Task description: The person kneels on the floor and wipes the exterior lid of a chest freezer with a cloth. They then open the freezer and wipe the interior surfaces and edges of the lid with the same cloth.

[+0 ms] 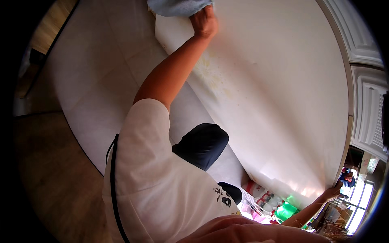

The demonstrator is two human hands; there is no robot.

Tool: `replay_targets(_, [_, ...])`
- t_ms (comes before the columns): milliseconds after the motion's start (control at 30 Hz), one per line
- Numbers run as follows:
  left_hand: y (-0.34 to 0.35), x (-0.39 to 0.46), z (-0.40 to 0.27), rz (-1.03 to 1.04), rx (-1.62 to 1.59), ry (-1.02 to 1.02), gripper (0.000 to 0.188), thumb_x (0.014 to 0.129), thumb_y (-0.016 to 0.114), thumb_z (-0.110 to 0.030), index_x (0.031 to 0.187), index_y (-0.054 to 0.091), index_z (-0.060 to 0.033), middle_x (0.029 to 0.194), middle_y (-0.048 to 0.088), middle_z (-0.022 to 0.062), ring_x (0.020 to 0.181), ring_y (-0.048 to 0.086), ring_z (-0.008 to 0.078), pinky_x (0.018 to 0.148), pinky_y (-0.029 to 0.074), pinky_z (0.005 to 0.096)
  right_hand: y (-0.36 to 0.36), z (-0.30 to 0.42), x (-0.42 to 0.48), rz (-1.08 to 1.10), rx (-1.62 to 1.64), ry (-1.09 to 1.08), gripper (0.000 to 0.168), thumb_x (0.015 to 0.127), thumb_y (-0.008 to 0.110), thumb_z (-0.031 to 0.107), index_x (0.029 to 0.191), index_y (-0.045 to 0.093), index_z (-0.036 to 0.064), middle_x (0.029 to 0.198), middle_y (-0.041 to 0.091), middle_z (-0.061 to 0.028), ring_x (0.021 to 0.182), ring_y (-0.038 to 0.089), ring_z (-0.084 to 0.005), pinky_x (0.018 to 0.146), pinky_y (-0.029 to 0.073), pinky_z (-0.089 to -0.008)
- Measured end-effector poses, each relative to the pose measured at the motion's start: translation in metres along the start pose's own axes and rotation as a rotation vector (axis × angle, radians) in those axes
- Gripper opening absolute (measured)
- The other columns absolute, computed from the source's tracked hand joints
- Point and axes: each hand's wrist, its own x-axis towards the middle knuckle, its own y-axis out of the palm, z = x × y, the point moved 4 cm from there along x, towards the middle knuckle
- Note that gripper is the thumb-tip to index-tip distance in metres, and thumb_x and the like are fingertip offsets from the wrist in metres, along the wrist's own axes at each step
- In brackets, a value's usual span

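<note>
At the top of the head view my left hand (205,22) holds a light blue-grey cloth (182,6) close to a large white panel (273,76). The cloth is cut off by the top of the picture. Yellowish, flower-like marks (209,73) show on the panel beside my forearm. Far off at the lower right, my right hand (332,193) grips the panel's far edge; its fingertips are small and partly hidden.
Pale floor tiles (97,70) lie left of the panel, near my dark-clad knee (206,142). White panelled doors (367,106) line the right rim. Bottles with red labels (267,202) and a green plastic item (285,211) stand by the panel's lower end. A bright window (358,197) is beyond.
</note>
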Motion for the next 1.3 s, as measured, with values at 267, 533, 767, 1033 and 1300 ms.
replay_targets(267, [0.076,-0.211,0.138,0.345,-0.647,-1.066,0.043,0.09,0.032,-0.031,0.093,0.057,0.0034,0.099,0.06,0.023,0.096,0.053,0.0392,0.079,0.041,0.0442,0.009,-0.001,0.005,-0.019,-0.092,-0.096,0.047,0.092,0.031,0.039,0.096,0.067,0.009,0.086,0.067,-0.0123,0.076,0.064,-0.0273,0.067,0.047,-0.0401])
replay_targets(533, [-0.043,-0.413,-0.055,0.958,-0.955,-1.926,0.059,0.086,0.032,-0.052,0.129,0.042,-0.0118,0.13,0.042,0.0023,0.117,0.038,0.0158,0.098,0.027,0.0335,-0.007,-0.007,-0.01,-0.01,-0.142,-0.014,0.05,0.093,0.029,0.039,0.095,0.068,0.007,0.087,0.067,-0.0128,0.079,0.064,-0.0284,0.07,0.048,-0.0392])
replay_targets(767, [-0.073,-0.375,-0.075,0.976,-0.98,-2.016,0.055,0.082,0.036,-0.055,0.123,0.047,-0.02,0.128,0.046,-0.0006,0.119,0.038,0.0155,0.102,0.022,0.0373,-0.001,0.004,-0.006,0.017,-0.055,0.099,0.042,0.089,0.035,0.037,0.095,0.067,0.012,0.089,0.067,-0.0117,0.08,0.063,-0.0285,0.073,0.045,-0.0393])
replay_targets(1033, [-0.036,-0.153,-0.005,0.48,-1.024,-1.216,0.043,0.091,0.031,-0.037,0.114,0.05,-0.0064,0.116,0.05,0.0029,0.105,0.045,0.0165,0.092,0.032,0.0297,-0.003,0.001,-0.01,0.028,-0.122,0.118,0.038,0.09,0.034,0.036,0.094,0.067,0.018,0.088,0.067,-0.0106,0.083,0.064,-0.0294,0.072,0.045,-0.0389])
replay_targets(1300, [-0.121,-0.174,-0.127,0.28,-0.915,-0.806,0.057,0.093,0.035,-0.027,0.136,0.015,0.0045,0.139,0.02,0.025,0.129,0.023,0.0356,0.106,0.02,0.0403,0.004,-0.006,-0.008,0.044,-0.192,0.077,0.034,0.09,0.034,0.034,0.096,0.065,0.022,0.092,0.067,-0.0062,0.084,0.064,-0.0272,0.068,0.046,-0.0383])
